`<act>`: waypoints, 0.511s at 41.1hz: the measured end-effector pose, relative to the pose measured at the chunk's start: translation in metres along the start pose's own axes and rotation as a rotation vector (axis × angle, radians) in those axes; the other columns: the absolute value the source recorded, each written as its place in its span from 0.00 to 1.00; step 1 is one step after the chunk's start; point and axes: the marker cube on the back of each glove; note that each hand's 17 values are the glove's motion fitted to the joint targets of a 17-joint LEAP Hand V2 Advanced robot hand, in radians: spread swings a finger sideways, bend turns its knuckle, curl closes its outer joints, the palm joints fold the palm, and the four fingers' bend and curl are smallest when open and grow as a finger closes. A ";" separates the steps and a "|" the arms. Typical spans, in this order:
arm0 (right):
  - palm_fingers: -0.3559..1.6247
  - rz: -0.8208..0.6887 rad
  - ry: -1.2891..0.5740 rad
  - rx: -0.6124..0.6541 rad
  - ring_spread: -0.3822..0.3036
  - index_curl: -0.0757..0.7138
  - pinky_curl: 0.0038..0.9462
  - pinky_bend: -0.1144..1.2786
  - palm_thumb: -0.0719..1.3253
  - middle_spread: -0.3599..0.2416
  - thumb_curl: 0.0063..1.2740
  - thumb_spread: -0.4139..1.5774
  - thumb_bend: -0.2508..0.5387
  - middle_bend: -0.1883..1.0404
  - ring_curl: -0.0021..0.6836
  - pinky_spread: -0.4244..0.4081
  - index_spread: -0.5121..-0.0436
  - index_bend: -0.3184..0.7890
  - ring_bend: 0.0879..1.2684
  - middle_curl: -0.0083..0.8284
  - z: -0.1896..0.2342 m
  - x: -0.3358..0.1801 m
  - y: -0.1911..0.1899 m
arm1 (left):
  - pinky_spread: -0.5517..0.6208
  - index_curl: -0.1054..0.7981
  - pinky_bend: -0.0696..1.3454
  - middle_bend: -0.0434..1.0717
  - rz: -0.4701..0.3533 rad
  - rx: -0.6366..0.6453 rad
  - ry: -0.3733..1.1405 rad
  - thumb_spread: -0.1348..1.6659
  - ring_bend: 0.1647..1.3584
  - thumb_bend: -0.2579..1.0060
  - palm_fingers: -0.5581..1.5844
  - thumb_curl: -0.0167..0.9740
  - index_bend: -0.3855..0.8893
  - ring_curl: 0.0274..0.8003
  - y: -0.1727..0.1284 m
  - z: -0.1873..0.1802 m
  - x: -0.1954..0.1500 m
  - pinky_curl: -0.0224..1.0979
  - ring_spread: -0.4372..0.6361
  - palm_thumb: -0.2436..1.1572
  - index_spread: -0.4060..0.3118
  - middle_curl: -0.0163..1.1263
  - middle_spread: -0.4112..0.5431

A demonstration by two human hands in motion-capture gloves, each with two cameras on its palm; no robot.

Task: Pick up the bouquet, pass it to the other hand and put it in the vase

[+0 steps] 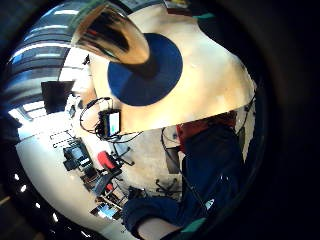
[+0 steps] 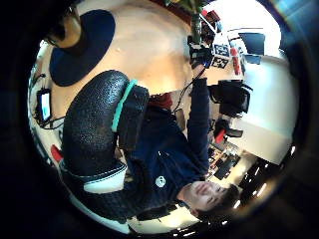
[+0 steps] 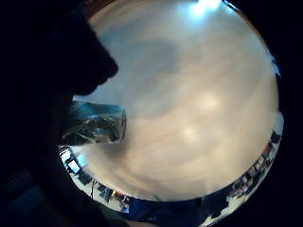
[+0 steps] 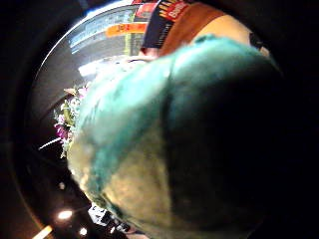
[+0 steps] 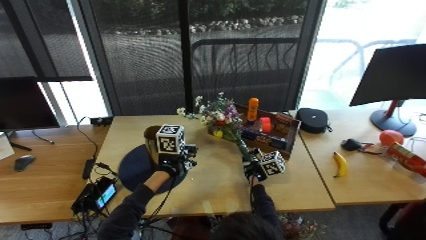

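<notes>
I see my right hand (image 5: pixel 255 169) gripping the bouquet (image 5: pixel 222 121) low on its stems, flowers up and tilted toward the vase (image 5: pixel 152 136) on the dark mat (image 5: pixel 130 169) on the surface (image 5: pixel 213 185). My left hand (image 5: pixel 172 162) hovers by the vase; I cannot tell its fingers. I judge the bunch light, top-heavy and easily crushed, so take it by the stems

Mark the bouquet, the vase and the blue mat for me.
bouquet (image 5: pixel 218 116), outside view, on the flower heads.
vase (image 1: pixel 112 35), left little finger side palm view, on its wall.
blue mat (image 5: pixel 133 167), outside view, on its bare part.
</notes>
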 end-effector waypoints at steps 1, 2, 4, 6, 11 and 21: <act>0.79 -0.032 -0.025 0.038 0.19 0.65 0.42 0.27 0.69 0.28 0.24 0.82 0.29 0.58 0.70 0.25 0.54 0.61 0.42 0.72 -0.002 -0.002 -0.005 | 0.74 0.42 0.40 0.20 0.002 -0.005 0.021 0.76 0.41 0.19 0.32 0.29 0.41 0.32 -0.002 -0.001 0.000 0.33 0.71 0.34 0.60 0.29 0.72; 0.79 -0.084 -0.054 0.082 0.19 0.66 0.42 0.27 0.69 0.28 0.23 0.82 0.29 0.59 0.71 0.24 0.54 0.62 0.42 0.72 -0.004 -0.005 -0.010 | 0.74 0.42 0.40 0.20 0.004 -0.010 0.044 0.76 0.41 0.19 0.32 0.29 0.41 0.33 -0.004 -0.001 -0.001 0.33 0.71 0.34 0.60 0.29 0.72; 0.79 -0.172 -0.113 0.137 0.19 0.67 0.43 0.27 0.68 0.27 0.23 0.82 0.29 0.59 0.72 0.24 0.54 0.62 0.42 0.73 -0.010 -0.013 -0.015 | 0.74 0.42 0.40 0.20 0.010 -0.021 0.099 0.76 0.41 0.19 0.32 0.29 0.41 0.33 -0.009 -0.003 -0.001 0.33 0.71 0.34 0.59 0.29 0.72; 0.79 -0.184 -0.164 0.116 0.19 0.69 0.44 0.27 0.68 0.28 0.23 0.82 0.29 0.60 0.73 0.23 0.54 0.62 0.42 0.74 -0.016 -0.021 -0.007 | 0.74 0.42 0.41 0.20 0.018 -0.034 0.165 0.76 0.41 0.19 0.32 0.28 0.41 0.33 -0.014 -0.004 0.000 0.33 0.72 0.34 0.59 0.29 0.72; 0.79 -0.344 -0.326 0.058 0.20 0.72 0.46 0.28 0.67 0.28 0.22 0.82 0.30 0.61 0.74 0.23 0.54 0.64 0.43 0.76 -0.033 -0.053 0.015 | 0.73 0.43 0.41 0.20 0.070 -0.045 0.454 0.76 0.41 0.19 0.32 0.29 0.42 0.32 -0.038 -0.008 0.006 0.33 0.72 0.34 0.60 0.29 0.73; 0.79 -0.728 -0.579 0.103 0.21 0.78 0.48 0.28 0.70 0.30 0.23 0.82 0.31 0.63 0.78 0.23 0.56 0.65 0.44 0.79 -0.031 -0.111 0.055 | 0.71 0.39 0.47 0.25 0.122 -0.093 1.292 0.72 0.41 0.24 0.36 0.35 0.37 0.32 -0.085 -0.020 0.033 0.35 0.68 0.51 0.66 0.30 0.69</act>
